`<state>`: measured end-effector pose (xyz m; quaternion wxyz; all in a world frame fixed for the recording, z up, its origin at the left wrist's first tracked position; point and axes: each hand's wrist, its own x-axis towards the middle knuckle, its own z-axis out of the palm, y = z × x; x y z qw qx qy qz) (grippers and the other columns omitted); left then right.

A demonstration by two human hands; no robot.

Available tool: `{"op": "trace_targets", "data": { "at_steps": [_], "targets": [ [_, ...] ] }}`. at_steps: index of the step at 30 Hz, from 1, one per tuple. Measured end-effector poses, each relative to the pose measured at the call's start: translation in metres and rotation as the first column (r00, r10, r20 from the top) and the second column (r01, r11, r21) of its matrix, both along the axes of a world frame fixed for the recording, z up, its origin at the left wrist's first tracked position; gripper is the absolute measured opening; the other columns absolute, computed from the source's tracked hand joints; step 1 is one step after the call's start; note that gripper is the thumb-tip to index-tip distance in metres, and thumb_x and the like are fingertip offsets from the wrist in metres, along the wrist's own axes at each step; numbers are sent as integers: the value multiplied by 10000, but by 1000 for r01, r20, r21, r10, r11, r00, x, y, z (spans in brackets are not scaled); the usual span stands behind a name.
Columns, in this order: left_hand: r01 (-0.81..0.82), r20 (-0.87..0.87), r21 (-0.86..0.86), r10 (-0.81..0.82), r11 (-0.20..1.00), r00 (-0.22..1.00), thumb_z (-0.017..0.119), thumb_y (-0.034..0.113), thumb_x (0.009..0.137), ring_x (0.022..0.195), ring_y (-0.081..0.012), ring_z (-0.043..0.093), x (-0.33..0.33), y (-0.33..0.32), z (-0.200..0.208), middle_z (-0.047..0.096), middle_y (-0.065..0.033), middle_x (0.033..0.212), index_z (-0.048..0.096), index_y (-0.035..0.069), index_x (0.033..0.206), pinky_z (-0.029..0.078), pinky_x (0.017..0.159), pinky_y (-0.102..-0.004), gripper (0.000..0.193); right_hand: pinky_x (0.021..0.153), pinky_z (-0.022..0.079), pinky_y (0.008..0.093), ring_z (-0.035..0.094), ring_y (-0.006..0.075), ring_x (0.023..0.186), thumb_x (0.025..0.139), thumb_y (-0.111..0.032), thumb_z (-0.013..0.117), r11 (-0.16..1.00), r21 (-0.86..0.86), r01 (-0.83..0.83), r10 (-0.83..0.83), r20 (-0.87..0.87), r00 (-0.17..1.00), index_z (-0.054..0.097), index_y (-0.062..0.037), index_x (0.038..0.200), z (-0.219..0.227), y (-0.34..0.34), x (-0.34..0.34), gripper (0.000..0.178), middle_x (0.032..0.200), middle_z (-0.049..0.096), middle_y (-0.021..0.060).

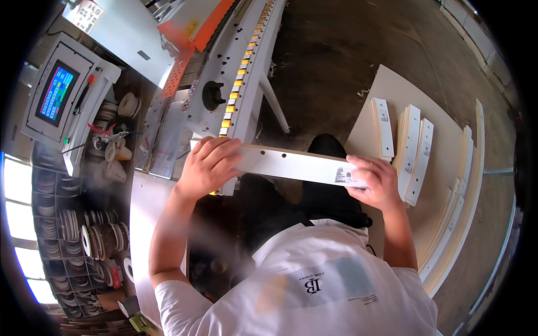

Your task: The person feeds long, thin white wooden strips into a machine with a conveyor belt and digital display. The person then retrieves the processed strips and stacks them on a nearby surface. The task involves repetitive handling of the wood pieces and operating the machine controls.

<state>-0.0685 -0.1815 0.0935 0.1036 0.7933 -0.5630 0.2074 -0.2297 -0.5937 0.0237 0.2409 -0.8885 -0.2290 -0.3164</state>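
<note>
- Head view: I hold a white strip (291, 161) crosswise above my dark trousers (266, 196), my left grip (210, 166) clasped around one end and my right grip (374, 182) around the other, beside a printed label (341, 175).
- The step in hand looks to be handling this strip near the machine (227, 47), whose row of yellow blocks (238, 89) runs away beyond my left grip.
- The next move, I judge, calls for both ends to travel together, so that the strip neither twists nor knocks the machine.
- To my right, more strips (413, 154) lie stacked on a pale panel (386, 84).
- My fingers cover both ends of the strip, and its far face is hidden; I cannot tell whether it touches the machine.
- The frame's upper edge cuts off the machine, haze blurs the lower left, and the control screen (56, 94) is too small to read.
</note>
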Motion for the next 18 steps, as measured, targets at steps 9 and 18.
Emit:
{"op": "trace_targets", "data": {
  "at_steps": [9,18],
  "targets": [
    [-346,41,-102,351,933,935,898,183,738,1167,-355,649,-5,60,-22,678,-106,1351,668,100,1101,505,957,-481,438,1181,430,494,609,335,1318,796,-209,899,801,-39,598,-599,-62,798,663,-106,1364,-34,-93,8,624,1416,690,89],
    [-815,-136,-189,807,548,574,838,203,867,1199,-346,649,11,182,-63,720,-83,1285,774,117,1216,516,1048,-455,364,1145,466,457,612,339,1333,953,-269,781,626,-122,770,-777,-185,602,714,-69,1294,-101,-191,-16,401,1446,683,114]
  ]
}}
